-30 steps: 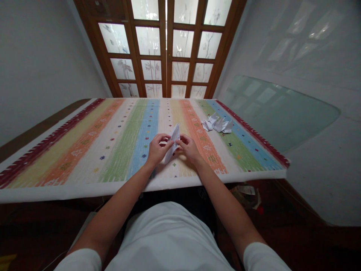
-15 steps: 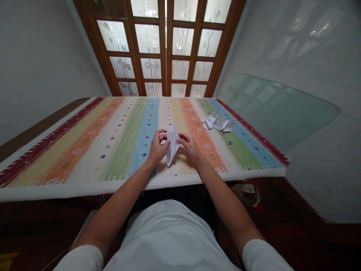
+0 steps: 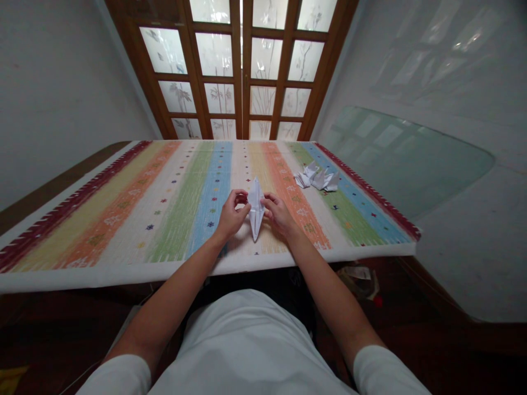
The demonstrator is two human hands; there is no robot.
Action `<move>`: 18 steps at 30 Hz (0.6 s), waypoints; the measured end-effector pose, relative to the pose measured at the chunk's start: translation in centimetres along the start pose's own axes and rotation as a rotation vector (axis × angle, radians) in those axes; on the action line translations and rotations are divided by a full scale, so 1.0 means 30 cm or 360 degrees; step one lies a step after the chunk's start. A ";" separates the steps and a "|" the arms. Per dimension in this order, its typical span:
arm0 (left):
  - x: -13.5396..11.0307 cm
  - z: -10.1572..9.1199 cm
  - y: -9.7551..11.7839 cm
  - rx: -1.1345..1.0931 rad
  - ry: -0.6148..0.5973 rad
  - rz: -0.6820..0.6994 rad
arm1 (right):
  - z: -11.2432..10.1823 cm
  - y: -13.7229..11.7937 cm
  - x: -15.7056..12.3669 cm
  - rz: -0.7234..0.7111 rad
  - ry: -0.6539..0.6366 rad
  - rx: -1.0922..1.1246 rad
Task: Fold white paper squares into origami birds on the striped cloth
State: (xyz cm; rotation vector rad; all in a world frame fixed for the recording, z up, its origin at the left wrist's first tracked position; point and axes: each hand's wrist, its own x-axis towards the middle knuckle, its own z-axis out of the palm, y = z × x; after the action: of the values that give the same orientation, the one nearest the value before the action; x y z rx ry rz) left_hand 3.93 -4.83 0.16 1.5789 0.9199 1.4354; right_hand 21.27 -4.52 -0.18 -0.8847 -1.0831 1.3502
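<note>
A folded piece of white origami paper [image 3: 256,211], long and diamond-shaped with a point at each end, is held upright between my two hands, just above the near part of the table. My left hand [image 3: 234,213] pinches its left edge between thumb and fingers. On the opposite edge my right hand [image 3: 277,211] grips it the same way, thumb in front and fingers partly hidden behind. Creases show across its middle and down its lower half.
Several folded white paper cranes [image 3: 316,178] sit clustered on the right side of the table. A striped, colourful tablecloth [image 3: 173,203] covers the table. Behind it stand wooden doors with glass panes [image 3: 242,82]. A wall with a pale green panel [image 3: 395,159] is at the right.
The folded paper has turned from a slant to nearly straight, its lower point swinging right. Both hands have shifted only slightly and keep hold of it.
</note>
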 end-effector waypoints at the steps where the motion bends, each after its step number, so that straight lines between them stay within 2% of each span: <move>1: -0.001 0.000 0.000 -0.0003 -0.0015 0.0004 | 0.000 -0.001 0.000 -0.0005 0.0012 -0.0002; 10: 0.006 -0.003 -0.006 0.0078 0.0017 0.0088 | 0.002 0.001 0.004 -0.0067 0.0079 0.0040; 18: 0.013 -0.019 -0.014 0.0188 0.0152 0.0097 | -0.026 0.019 0.030 -0.0197 0.0125 -0.0248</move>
State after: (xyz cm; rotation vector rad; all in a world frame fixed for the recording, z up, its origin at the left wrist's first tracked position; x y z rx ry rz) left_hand 3.41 -4.25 -0.02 1.6490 1.0368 1.5345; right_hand 21.77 -3.51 -0.88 -0.9604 -1.1741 1.1318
